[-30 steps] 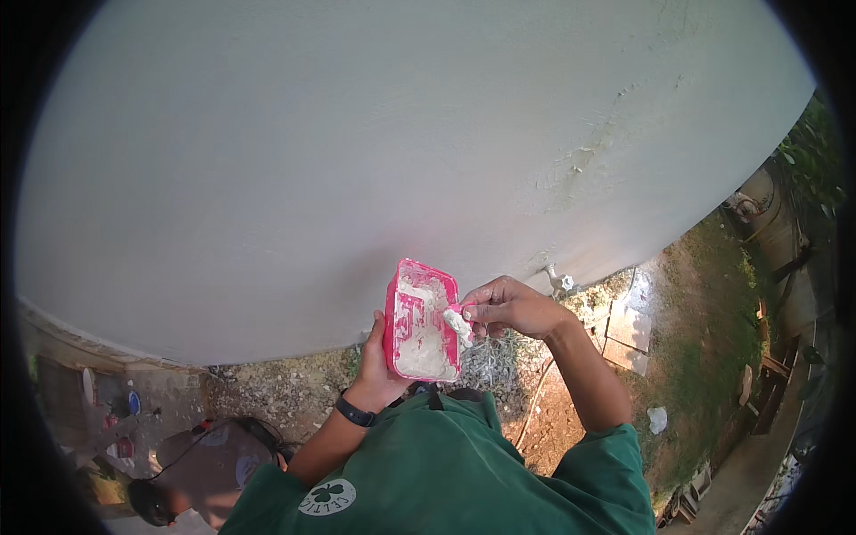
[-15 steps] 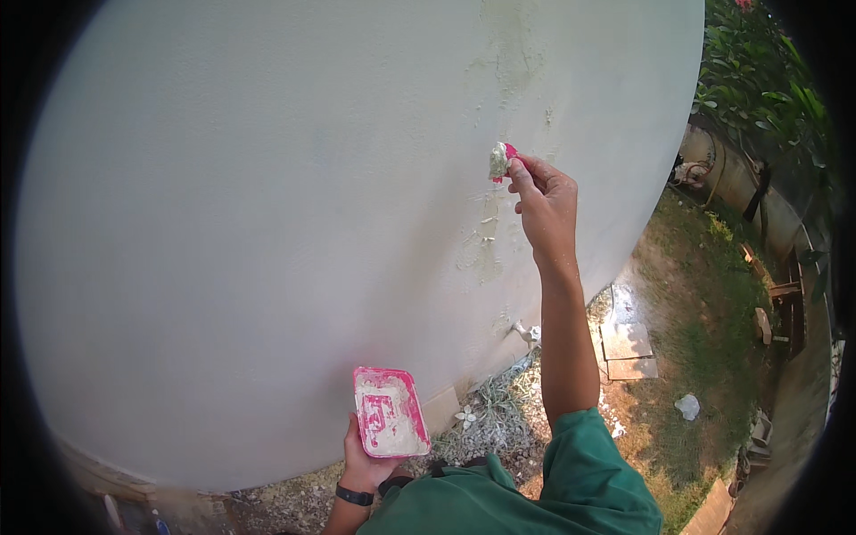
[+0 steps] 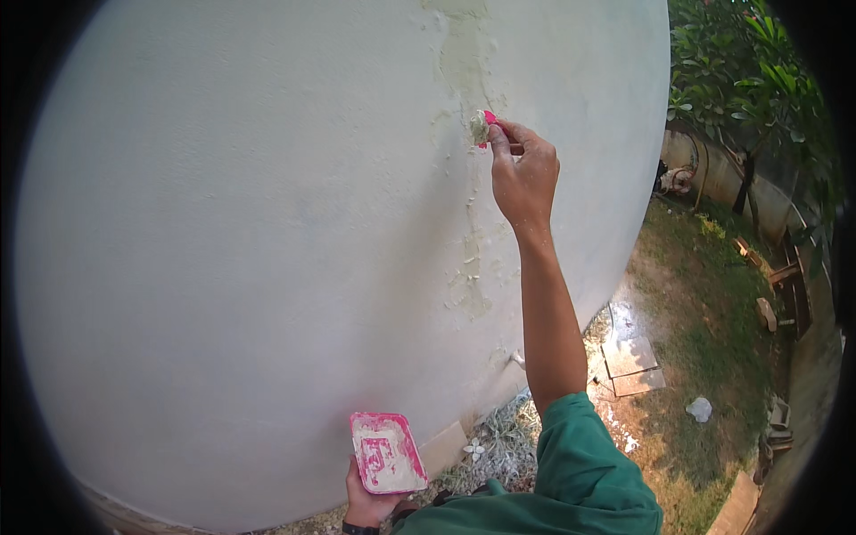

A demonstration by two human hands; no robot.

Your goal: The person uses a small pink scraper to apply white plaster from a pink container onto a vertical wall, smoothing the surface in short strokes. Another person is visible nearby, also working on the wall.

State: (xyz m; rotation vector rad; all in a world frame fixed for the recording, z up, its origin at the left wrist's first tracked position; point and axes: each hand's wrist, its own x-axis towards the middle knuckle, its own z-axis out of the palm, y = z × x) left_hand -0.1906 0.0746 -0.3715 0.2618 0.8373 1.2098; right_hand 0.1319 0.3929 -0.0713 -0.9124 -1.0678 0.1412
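Pressing putty-caked pink scraper (image 3: 482, 126), smeared pink tray (image 3: 385, 452)

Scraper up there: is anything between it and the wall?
Nothing visible. The right hand holds the pink scraper with its putty-covered end right at the wall, on the rough patched strip.

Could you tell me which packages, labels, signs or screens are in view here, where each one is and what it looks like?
Pink tray: the only container in view, held low by the left hand near the foot of the white wall; rectangular, pink, smeared with whitish filler.
No label, sign or screen shows.
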